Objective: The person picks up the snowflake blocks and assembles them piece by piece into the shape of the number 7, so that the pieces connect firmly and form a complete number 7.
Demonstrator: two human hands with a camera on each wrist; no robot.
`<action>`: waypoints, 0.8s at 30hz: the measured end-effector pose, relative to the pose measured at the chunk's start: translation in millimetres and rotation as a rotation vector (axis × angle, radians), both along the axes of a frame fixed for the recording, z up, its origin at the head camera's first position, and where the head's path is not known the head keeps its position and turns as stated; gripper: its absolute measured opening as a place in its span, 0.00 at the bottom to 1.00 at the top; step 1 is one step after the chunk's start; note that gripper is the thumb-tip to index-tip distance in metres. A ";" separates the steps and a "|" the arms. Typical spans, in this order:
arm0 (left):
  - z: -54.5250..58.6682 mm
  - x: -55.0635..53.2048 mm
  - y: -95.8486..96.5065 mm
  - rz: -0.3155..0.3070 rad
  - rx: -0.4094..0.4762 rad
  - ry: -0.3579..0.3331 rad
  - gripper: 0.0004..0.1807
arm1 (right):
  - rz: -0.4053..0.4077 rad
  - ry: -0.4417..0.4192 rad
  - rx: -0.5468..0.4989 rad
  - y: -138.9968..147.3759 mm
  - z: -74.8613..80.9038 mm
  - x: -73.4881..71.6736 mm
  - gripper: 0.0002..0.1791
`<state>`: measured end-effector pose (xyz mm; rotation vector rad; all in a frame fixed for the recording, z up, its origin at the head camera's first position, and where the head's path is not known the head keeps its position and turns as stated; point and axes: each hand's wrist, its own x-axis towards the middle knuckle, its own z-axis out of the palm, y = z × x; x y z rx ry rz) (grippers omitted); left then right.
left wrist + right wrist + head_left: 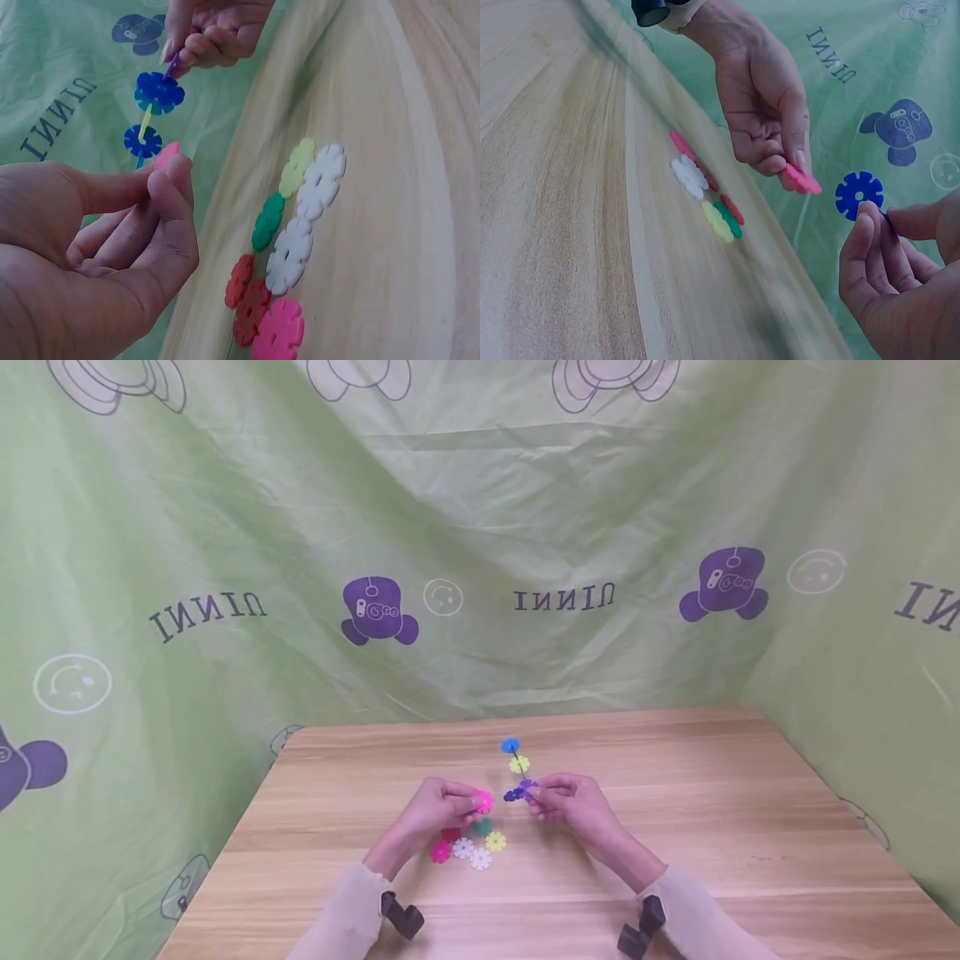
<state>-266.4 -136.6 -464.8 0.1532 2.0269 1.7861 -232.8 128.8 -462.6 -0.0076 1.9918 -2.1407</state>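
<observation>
My left hand (438,804) pinches a pink notched snowflake disc (485,801) between thumb and fingertips. Across from it, my right hand (581,808) grips a purple snowflake disc (528,787), part of a joined chain. A dark blue disc (859,196) sticks out from the chain toward the left hand. Farther along come a yellow disc (519,764) and a bright blue disc (510,746) at the far end. A small gap separates the pink disc from the chain. Fingers partly hide the purple disc.
Loose snowflake discs lie on the wooden table (720,827) below the left hand: a pink one (279,330), two white ones (321,182), a green one (268,222), a yellow one (298,166) and two red ones (251,311). A green printed cloth (465,527) hangs behind and beside the table.
</observation>
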 end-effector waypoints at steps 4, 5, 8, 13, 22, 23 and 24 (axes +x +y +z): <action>1.0 4.6 4.2 -0.021 0.031 -0.016 0.13 | -0.015 0.002 0.004 0.4 0.1 0.3 0.16; 1.4 5.7 5.0 -0.025 0.034 -0.018 0.13 | -0.019 0.002 0.006 0.5 0.2 0.5 0.15; 2.7 9.1 7.2 -0.034 0.026 -0.016 0.13 | -0.020 0.000 0.011 1.2 0.3 1.1 0.16; 3.9 13.4 11.4 -0.038 0.023 0.002 0.13 | -0.015 0.000 0.019 1.5 -0.3 1.7 0.16; 3.4 14.6 15.0 0.001 0.043 -0.025 0.14 | 0.002 0.018 0.020 1.9 -3.4 3.9 0.16; 3.6 15.0 15.7 0.002 0.047 -0.026 0.14 | 0.007 0.021 0.020 1.8 -3.0 4.3 0.16; 3.6 15.6 16.6 0.003 0.051 -0.022 0.14 | 0.012 0.024 0.019 1.6 -2.7 4.8 0.17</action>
